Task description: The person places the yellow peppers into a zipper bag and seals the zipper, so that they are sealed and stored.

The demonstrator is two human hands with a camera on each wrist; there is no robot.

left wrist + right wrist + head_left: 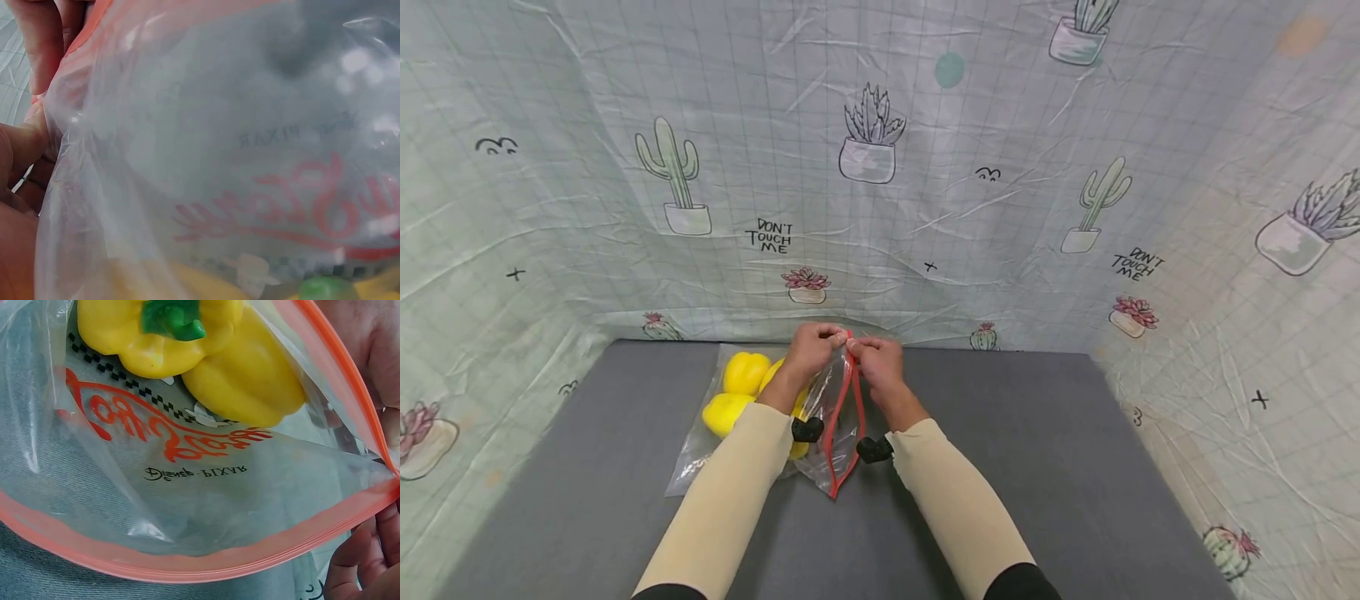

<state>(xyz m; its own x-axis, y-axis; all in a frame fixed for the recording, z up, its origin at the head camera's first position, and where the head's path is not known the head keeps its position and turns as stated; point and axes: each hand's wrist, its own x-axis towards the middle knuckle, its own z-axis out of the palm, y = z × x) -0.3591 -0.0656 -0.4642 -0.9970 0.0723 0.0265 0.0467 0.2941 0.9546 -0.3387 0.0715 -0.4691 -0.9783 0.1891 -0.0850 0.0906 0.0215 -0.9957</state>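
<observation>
A clear plastic zip bag [688,477] lies on the grey surface with its mouth on the right. Several yellow bell peppers [726,412] are inside it. At the far end of the mouth, my left hand [811,352] pinches the red zip strip [830,437]. Close beside it, my right hand [882,365] pinches the same end of the strip. Toward the near end the two sides of the strip stand apart. In the right wrist view, a pepper with a green stem [178,319] and red "Toy Story" lettering [200,442], reversed, show through the mouth.
The grey tabletop [1030,467] extends to both sides of the bag. Behind and around it hangs a pale checked cloth [940,225] printed with potted cacti. Small black devices [875,450] sit at both wrists, by the cream sleeves [958,508].
</observation>
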